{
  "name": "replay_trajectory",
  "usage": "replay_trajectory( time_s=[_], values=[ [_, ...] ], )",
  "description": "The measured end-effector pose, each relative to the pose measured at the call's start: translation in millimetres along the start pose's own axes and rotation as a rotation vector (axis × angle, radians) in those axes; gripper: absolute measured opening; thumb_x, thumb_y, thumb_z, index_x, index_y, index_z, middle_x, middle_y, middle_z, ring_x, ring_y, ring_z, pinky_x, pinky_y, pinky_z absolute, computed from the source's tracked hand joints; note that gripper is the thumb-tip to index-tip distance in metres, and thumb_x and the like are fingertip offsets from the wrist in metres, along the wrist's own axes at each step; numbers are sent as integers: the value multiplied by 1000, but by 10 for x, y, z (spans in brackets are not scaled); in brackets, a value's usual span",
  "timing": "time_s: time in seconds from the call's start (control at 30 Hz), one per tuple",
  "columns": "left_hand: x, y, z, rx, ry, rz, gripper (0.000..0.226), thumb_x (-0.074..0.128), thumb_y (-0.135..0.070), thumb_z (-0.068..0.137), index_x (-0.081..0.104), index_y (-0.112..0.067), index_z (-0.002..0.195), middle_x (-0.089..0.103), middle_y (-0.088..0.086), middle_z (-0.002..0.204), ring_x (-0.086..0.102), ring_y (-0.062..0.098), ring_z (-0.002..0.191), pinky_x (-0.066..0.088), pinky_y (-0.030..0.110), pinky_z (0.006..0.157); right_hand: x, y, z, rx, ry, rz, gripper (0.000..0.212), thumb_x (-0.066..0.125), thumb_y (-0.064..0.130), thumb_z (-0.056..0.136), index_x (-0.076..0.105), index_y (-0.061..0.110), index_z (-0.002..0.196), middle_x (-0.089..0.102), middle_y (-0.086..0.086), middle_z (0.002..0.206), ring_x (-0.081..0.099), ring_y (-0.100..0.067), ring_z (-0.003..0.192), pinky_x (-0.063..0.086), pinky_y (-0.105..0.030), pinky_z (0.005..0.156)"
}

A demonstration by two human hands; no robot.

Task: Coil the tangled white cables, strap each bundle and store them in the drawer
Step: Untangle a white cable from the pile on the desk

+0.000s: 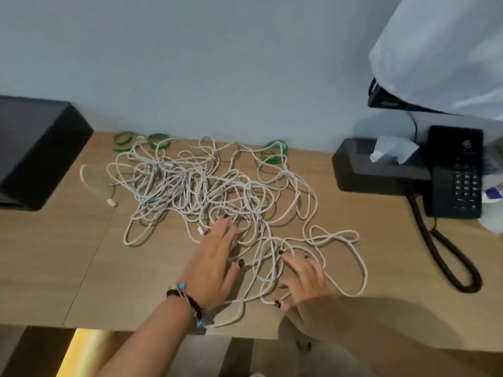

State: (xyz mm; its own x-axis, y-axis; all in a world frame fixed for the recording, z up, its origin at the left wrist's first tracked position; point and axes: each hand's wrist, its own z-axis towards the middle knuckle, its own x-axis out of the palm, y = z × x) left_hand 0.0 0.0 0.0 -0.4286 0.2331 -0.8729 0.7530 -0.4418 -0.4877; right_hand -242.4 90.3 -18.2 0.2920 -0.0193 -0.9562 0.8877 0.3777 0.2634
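A big tangle of white cables [206, 191] sprawls over the middle of the wooden desk [54, 254]. Three green straps lie near the wall behind it: two at the back left [123, 141] [159, 141] and one at the back right [275, 151]. My left hand [215, 265], with beaded bracelets on the wrist, lies flat with straight fingers on the near loops of the tangle. My right hand [304, 278] rests spread on the loops at the near right, fingers straight. Neither hand grips a cable. No drawer is in view.
A black box [35, 148] stands at the back left of the desk. At the right sit a black tissue holder [381, 170] and a black desk phone [454, 172] with its coiled cord [446, 262] trailing forward. White cloth [441, 50] hangs at the upper right.
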Motion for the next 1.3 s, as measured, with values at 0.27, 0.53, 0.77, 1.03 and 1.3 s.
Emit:
replay_trajectory(
  time_s=[0.27, 0.53, 0.77, 1.03, 1.3],
  values=[
    [380, 186, 19, 30, 30, 191, 78, 21, -60, 93, 1, -21, 157, -8, -3, 163, -16, 10, 149, -9, 36, 121, 167, 124, 123, 56, -73, -23, 35, 55, 45, 82, 56, 20, 107, 35, -6, 145, 25, -19, 139, 31, -43, 111],
    [361, 120, 35, -36, 19, 242, 84, -8, -71, 75, -22, -34, 148, -30, -15, 154, -33, 2, 141, -18, 34, 119, 190, 100, 74, 102, 2, 45, 45, 41, 60, 89, 48, 32, 122, 31, 9, 152, 17, -11, 147, 25, -36, 116],
    [396, 117, 35, -34, 27, 333, 91, -11, -73, 70, -22, -33, 150, -32, -15, 153, -33, 4, 141, -16, 36, 120, 159, 133, 79, 55, -15, -36, 59, 26, 69, 84, 45, 35, 129, 23, 17, 149, 11, 0, 141, 21, -19, 108],
    [427, -28, -91, -96, -44, 89, 84, 23, -66, 89, -1, -24, 157, -9, -10, 163, -16, 3, 147, -9, 35, 121, 189, 154, 83, 58, -102, 28, 29, 50, 56, 87, 44, 35, 106, 39, 18, 112, 39, -1, 105, 43, -25, 90],
    [561, -651, -835, -30, -252, -432, 73, 49, -44, 96, 12, -24, 156, 10, -5, 164, 8, 8, 150, 14, 35, 123, 270, 84, 100, 112, -329, 49, 24, 58, 25, 93, 68, 10, 109, 61, -5, 121, 49, -23, 122, 36, -38, 107]
  ],
)
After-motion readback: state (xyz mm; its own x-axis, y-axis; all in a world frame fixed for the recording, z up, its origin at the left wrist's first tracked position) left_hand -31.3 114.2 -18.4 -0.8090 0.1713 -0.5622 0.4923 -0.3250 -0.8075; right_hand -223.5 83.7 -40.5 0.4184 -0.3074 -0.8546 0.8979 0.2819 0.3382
